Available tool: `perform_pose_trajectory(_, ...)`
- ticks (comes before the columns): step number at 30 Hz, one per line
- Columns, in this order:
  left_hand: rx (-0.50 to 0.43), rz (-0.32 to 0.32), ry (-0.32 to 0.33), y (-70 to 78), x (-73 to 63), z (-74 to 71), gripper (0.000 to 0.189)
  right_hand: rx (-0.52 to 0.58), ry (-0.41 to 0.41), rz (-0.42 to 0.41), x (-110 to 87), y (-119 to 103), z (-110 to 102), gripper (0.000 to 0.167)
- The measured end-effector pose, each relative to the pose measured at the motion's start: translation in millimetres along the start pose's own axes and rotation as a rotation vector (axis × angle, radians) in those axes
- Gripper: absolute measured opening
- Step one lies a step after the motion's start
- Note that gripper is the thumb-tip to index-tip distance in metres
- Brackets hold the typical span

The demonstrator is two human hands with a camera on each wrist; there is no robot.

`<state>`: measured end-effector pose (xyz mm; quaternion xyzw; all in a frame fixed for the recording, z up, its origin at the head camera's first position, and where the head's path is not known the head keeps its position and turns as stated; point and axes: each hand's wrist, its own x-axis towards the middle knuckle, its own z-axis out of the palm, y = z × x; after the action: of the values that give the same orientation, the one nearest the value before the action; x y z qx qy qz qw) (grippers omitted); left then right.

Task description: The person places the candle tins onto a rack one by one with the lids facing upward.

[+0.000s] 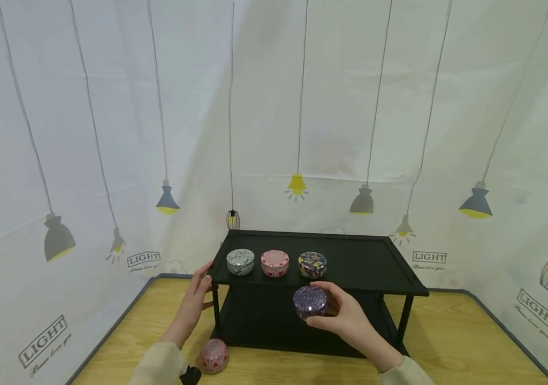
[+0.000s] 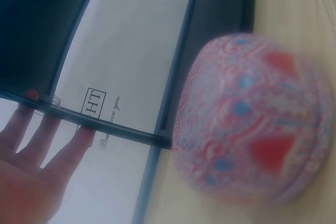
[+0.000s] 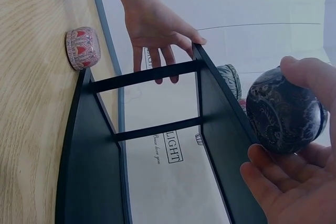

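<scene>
In the head view my right hand pinches a round purple patterned tin between thumb and fingers, in front of the upper board of a black two-tier shelf. The right wrist view shows the dark swirl-patterned lid close up. My left hand touches the shelf's left front corner, its fingers straight and spread by the leg. Along the upper board's front stand a grey-white leaf-patterned tin, a pink tin with red hearts and a navy-and-yellow tin.
A pink-and-red tin sits on the wooden table by the shelf's front left leg, below the left wrist. The lower black board lies under the upper one. A white cloth printed with lamps surrounds the table.
</scene>
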<state>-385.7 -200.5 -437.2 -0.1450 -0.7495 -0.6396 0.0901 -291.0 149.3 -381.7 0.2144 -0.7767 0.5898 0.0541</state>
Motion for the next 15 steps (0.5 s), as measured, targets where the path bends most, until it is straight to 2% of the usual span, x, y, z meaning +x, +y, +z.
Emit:
perform_pose_trajectory(10,-0.033,-0.003,-0.020,7.1,-0.7,0.4,0.051,-0.019,0.030,0.020,-1.4,3,-5,0.065)
perform_pose_trajectory(15,-0.040,-0.010,-0.034,23.5,-9.9,0.0,0.052,-0.025,0.054,0.057,-2.3,4,-9,0.064)
